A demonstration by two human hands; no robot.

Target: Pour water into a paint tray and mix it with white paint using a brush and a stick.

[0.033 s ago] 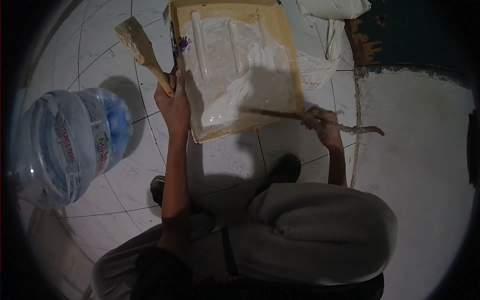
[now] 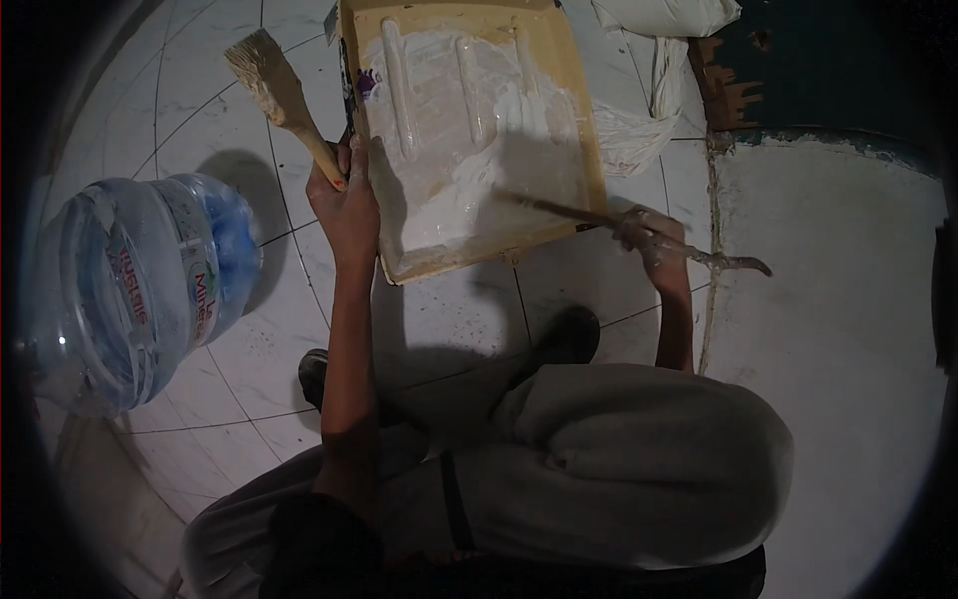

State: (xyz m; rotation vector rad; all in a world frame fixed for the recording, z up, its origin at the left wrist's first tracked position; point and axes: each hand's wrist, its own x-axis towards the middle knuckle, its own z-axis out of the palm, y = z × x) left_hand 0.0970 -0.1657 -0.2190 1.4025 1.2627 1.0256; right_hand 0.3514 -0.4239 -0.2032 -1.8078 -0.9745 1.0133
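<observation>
By the left hand [image 2: 345, 207], the brush [image 2: 285, 105] and the far, central tray [image 2: 592, 140] are gripped; by the right hand [image 2: 654, 246], a stick [image 2: 561, 207]. Its tip has been shifted slightly right — white paste [image 2: 461, 200] is apparently being worked.

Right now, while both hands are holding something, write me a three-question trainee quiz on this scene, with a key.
1. Which hand holds the brush?
2. True or false: the large clear bottle is on the person's right side of the tray.
3. Fill in the blank: the right hand grips a thin ____ that reaches over the tray.

Key:
1. The left hand.
2. False; it is on the left.
3. Stick.
</observation>
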